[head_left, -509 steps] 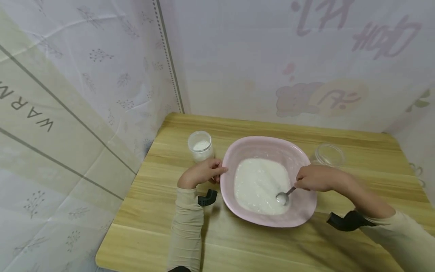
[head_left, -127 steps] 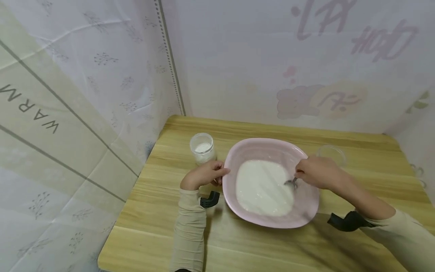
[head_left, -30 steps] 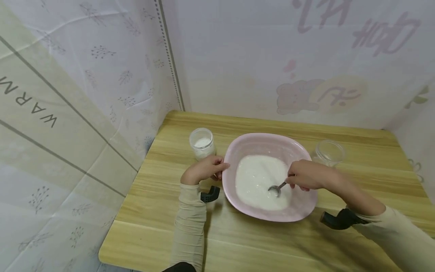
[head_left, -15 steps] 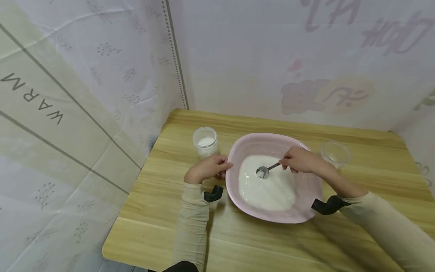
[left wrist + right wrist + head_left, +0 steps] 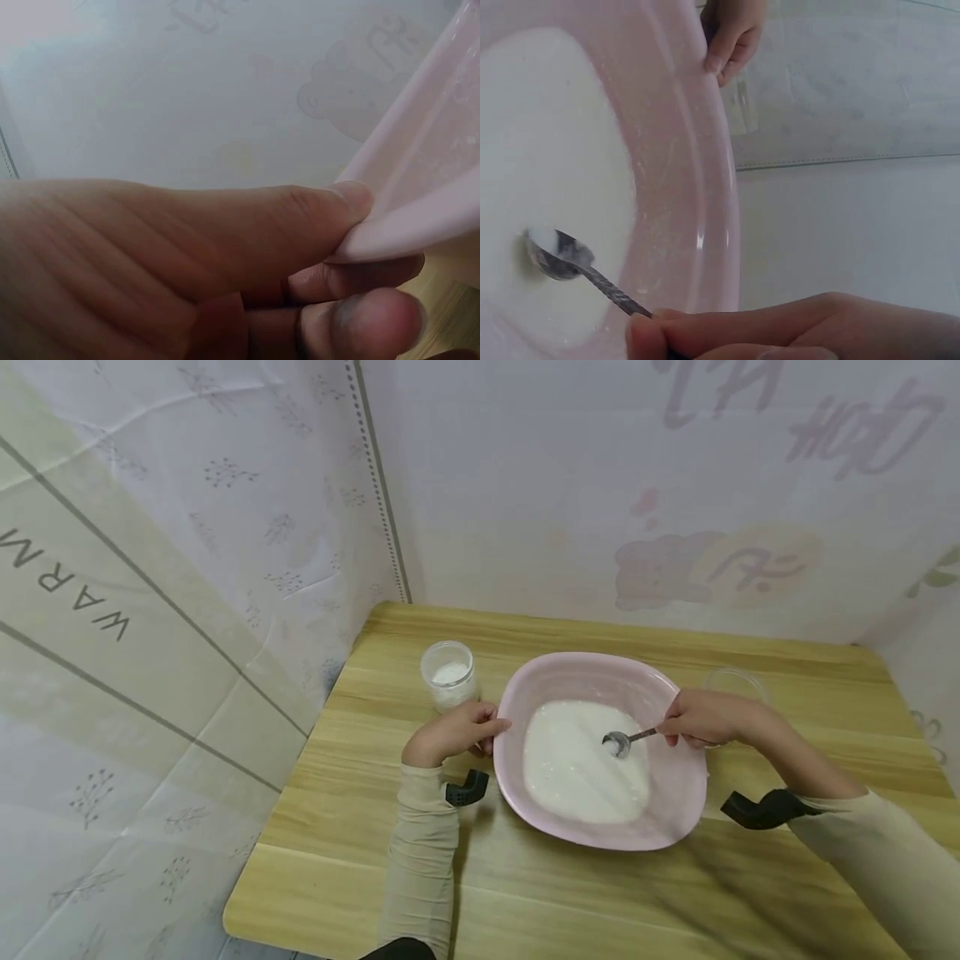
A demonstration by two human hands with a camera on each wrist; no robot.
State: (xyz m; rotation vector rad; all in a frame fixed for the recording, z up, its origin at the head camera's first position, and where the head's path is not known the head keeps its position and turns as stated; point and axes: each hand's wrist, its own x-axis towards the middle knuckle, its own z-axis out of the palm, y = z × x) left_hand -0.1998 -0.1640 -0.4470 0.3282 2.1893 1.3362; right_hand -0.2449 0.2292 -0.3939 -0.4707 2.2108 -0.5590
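A pink basin [image 5: 678,814] stands on the wooden table, a pool of white liquid [image 5: 577,768] spread over its bottom. My left hand [image 5: 459,732] pinches the basin's left rim, thumb on top and fingers below, as the left wrist view shows closely. My right hand [image 5: 705,717] is over the basin's right side and holds a metal spoon [image 5: 617,744] by its handle. In the right wrist view the bowl of the spoon [image 5: 559,255] is close over the white liquid, with some white stuff in it.
A clear jar [image 5: 450,675] with white contents stands left of the basin, just behind my left hand. Another clear round container [image 5: 738,677] is at the back right, partly hidden by my right hand. Patterned cloth walls [image 5: 525,510] rise behind the wooden table [image 5: 322,877].
Throughout, the left hand keeps its grip on the rim. The spoon dipped in the liquid a second ago, rose towards the basin's middle, then shifted right with my right hand.
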